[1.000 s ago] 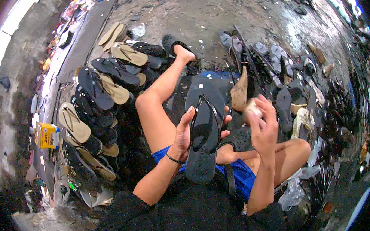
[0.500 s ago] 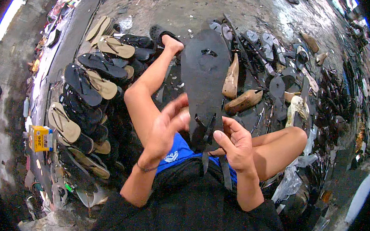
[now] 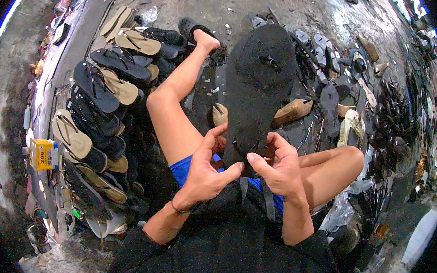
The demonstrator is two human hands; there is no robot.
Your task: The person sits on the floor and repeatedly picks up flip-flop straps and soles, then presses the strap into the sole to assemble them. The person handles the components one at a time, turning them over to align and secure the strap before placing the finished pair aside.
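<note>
I hold a black flip-flop sole (image 3: 260, 88) upright before me, its underside toward the camera and its heel end in my fingers. My left hand (image 3: 207, 173) grips the lower left edge with thumb and fingers. My right hand (image 3: 277, 166) pinches the lower right edge. A black strap piece hangs down below the sole between my hands. A strap plug shows near the sole's top. My bare legs lie bent on the ground beneath it.
Rows of finished black and tan flip-flops (image 3: 105, 93) are stacked at my left. Loose black soles and straps (image 3: 333, 83) cover the wet concrete at the right. A wooden shoe last (image 3: 293, 111) lies behind the sole. A yellow box (image 3: 45, 155) sits far left.
The sole has been turned and lifted from lying flat in my left hand to standing underside-out. My right hand came onto its heel end, and both hands moved close together.
</note>
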